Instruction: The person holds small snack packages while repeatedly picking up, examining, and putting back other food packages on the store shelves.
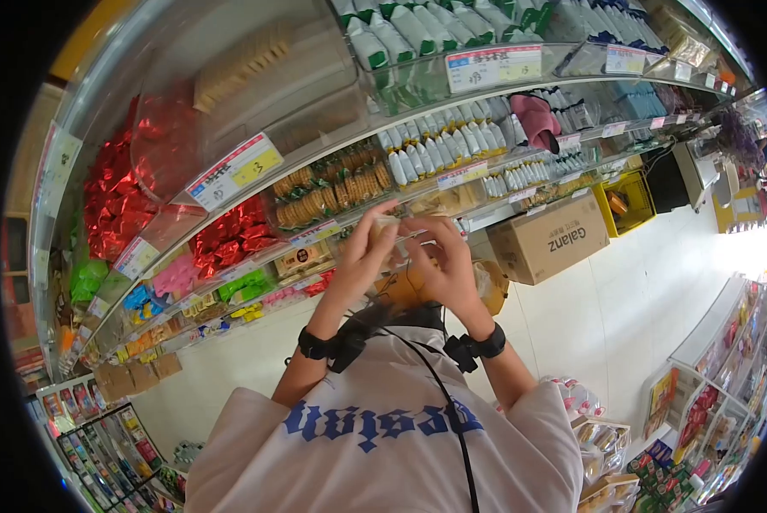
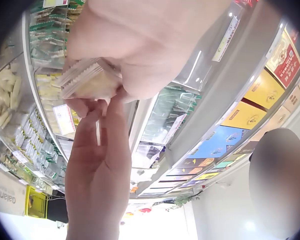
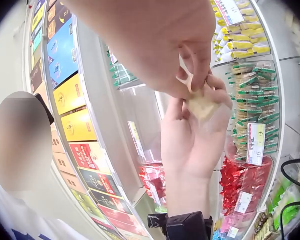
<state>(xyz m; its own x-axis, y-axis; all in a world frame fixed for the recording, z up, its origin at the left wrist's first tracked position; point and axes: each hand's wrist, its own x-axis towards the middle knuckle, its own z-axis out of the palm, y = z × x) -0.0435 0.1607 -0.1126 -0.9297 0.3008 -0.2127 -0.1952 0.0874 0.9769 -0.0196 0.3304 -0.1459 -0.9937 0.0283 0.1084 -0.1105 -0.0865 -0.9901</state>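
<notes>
A small pale snack packet [image 2: 92,82] in a clear wrapper with crimped, toothed edges is held up between both hands, in front of the shelves. My left hand [image 1: 369,252] grips it from the left side, its thumb and fingers around it. From the other side, my right hand [image 1: 442,261] pinches the wrapper's edge between thumb and fingertips. In the right wrist view, the flat, pale yellow packet [image 3: 204,106] shows below the right fingertips, against the left hand. Fingers cover part of it.
Clear shelf bins ahead hold red-wrapped sweets [image 1: 230,235], biscuit packs [image 1: 336,192] and white-and-yellow packets [image 1: 439,154]. A pink scoop [image 1: 536,120] lies among the bins. A Galanz carton [image 1: 550,238] and a yellow basket [image 1: 625,205] stand at right. Boxed goods [image 3: 72,95] line an upper shelf.
</notes>
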